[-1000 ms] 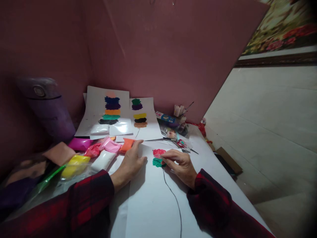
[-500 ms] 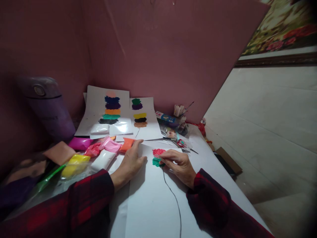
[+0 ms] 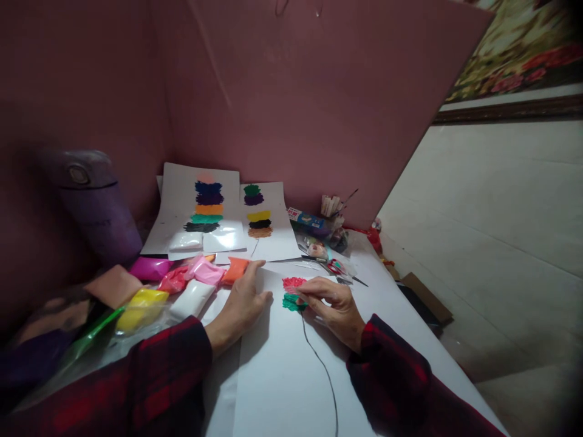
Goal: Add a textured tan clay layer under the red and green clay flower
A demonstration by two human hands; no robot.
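Observation:
My left hand [image 3: 241,308] rests on the left part of a white sheet of paper [image 3: 277,376], thumb and fingers apart, holding nothing. Over the upper part of that sheet, my right hand [image 3: 334,308] has its thumb and fingertips pinched together. Whatever sits between those fingertips is too small to make out. They touch or hover just over a textured green patch [image 3: 291,302], directly below a textured pinkish-red patch [image 3: 293,283]. From the green patch a thin black line [image 3: 322,362] curves down the paper.
Packets of coloured clay, including an orange one [image 3: 235,270], a white one [image 3: 194,298] and a yellow one [image 3: 142,308], lie to the left. Behind them lean sheets with colour bands [image 3: 173,200]. A purple bottle [image 3: 98,206] stands far left; scissors [image 3: 337,267] lie at back right.
The whole view has shifted slightly, so everything appears a little lower and to the right. Both hands keep nearly the same pose over the paper.

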